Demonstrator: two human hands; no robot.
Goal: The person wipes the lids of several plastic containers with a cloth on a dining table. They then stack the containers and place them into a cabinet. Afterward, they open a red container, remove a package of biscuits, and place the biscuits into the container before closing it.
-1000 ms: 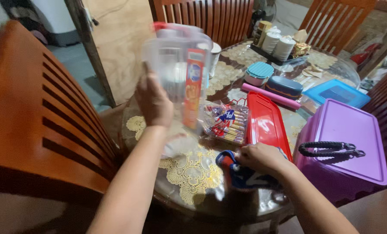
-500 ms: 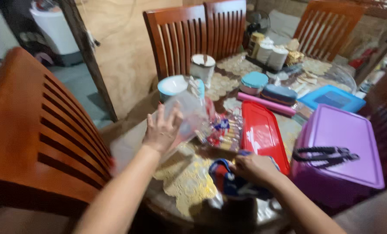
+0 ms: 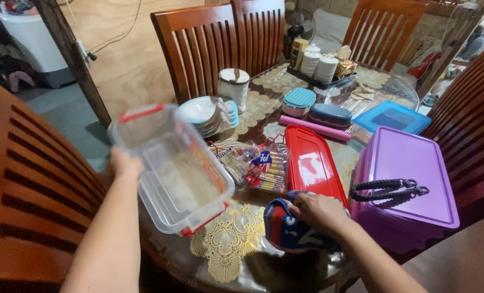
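A: What's on the worktop [image 3: 386, 87], biggest first?

B: Purple lidded bin [image 3: 410, 179] w/ black handle at the right edge. Next the clear plastic container [image 3: 171, 168] w/ red clips, tilted, open side up, nothing in it, held off the worktop at the left.

A: Hands?

B: Left hand [image 3: 123, 164] closed round the container's left wall, thumb side hidden so can't see the full grip. Right hand [image 3: 320, 211] curled shut over a blue-red cloth bundle [image 3: 291, 230] near the front edge, just beside the bin.

A: And between them?

B: Red flat lid [image 3: 312, 163] lying loose, apart from the container. Then a packet of stick snacks [image 3: 258, 168] just left of it.

A: Progress?

B: Early I'd say: container empty, lid off, packet not inside
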